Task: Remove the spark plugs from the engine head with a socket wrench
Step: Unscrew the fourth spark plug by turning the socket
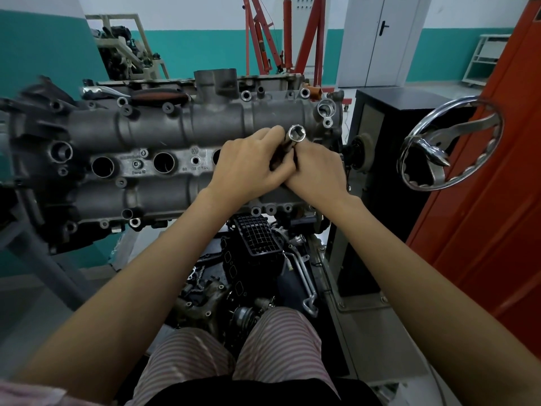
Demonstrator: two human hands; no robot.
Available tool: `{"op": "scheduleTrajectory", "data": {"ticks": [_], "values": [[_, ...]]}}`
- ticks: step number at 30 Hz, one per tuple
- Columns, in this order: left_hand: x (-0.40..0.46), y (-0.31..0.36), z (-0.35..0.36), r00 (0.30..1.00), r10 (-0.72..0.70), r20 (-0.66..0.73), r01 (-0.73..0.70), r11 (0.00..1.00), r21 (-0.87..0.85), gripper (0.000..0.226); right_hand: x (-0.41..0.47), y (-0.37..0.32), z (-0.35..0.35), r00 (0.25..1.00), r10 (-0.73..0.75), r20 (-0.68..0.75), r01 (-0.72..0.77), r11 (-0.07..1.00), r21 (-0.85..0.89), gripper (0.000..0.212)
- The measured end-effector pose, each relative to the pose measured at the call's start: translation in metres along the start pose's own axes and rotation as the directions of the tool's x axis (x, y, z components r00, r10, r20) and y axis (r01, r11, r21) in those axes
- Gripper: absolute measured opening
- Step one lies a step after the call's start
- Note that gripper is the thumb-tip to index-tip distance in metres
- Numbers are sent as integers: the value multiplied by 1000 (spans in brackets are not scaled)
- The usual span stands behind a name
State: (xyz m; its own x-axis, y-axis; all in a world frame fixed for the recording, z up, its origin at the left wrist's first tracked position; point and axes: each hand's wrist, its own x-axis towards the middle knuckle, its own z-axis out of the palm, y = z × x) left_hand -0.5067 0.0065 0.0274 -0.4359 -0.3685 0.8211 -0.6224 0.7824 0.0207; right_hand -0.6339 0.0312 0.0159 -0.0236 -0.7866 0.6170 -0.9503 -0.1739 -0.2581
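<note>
The grey engine head point(164, 133) sits on a stand in front of me, with a row of round spark plug wells; two open wells point(103, 167) point(164, 162) show at the left. Both hands meet over the right end of the head. My left hand point(251, 165) and my right hand point(319, 171) together grip a chrome socket wrench point(296, 134), whose open hex socket end points up and toward me above the fingers. The tool's lower part is hidden inside the hands. No spark plug is visible.
A chrome handwheel point(450, 145) sticks out at the right on a black stand box point(389, 118). An orange cabinet point(497, 200) stands far right. Loose engine parts, a black intake manifold point(254, 241), lie below the head near my knees. A red engine crane point(281, 36) stands behind.
</note>
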Motion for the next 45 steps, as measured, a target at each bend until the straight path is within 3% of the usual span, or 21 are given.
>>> {"op": "scheduleTrajectory", "data": {"ticks": [4, 7, 10, 12, 16, 20, 25, 33, 37, 42, 45], "values": [[-1, -4, 1, 998, -49, -34, 49, 999, -7, 45, -1, 0, 0, 999, 6, -48, -5, 1000, 26, 26], [-1, -3, -1, 999, -40, -16, 39, 998, -44, 51, -3, 0, -1, 998, 1, -60, 2, 999, 46, 15], [-1, 0, -1, 1000, -7, -5, 7, 1000, -27, 43, -3, 0, -3, 1000, -29, -2, 30, 999, 18, 19], [-1, 1, -1, 1000, 3, -21, -3, 1000, 4, 36, -1, 2, -1, 999, -30, 25, 30, 1000, -1, 8], [-1, -4, 1, 998, -45, -43, 46, 999, 22, 43, 0, 2, 2, 999, -20, -39, 20, 1000, 5, 30], [-1, -3, -2, 999, -3, -50, 2, 1000, -20, 46, -4, -1, -2, 995, -38, -88, 46, 995, 92, 23], [-1, 0, -1, 1000, 4, -11, -4, 1000, 10, 40, -2, 2, 1, 999, -36, -4, 36, 999, -5, 12], [0, -3, -1, 999, -50, -13, 50, 998, -38, 44, -5, 0, -1, 996, -34, -78, 38, 998, 41, 18], [1, -1, 0, 1000, -18, -15, 18, 999, -37, 39, -3, 1, 1, 999, -38, -20, 38, 999, -6, 12], [0, -3, 1, 999, -14, -30, 14, 1000, -18, 38, 0, 2, 4, 999, -15, -41, 15, 1000, -19, 23], [-1, -6, 0, 999, -18, -40, 18, 1000, -24, 47, -1, 2, 4, 998, -6, -61, 5, 1000, -9, 25]]}}
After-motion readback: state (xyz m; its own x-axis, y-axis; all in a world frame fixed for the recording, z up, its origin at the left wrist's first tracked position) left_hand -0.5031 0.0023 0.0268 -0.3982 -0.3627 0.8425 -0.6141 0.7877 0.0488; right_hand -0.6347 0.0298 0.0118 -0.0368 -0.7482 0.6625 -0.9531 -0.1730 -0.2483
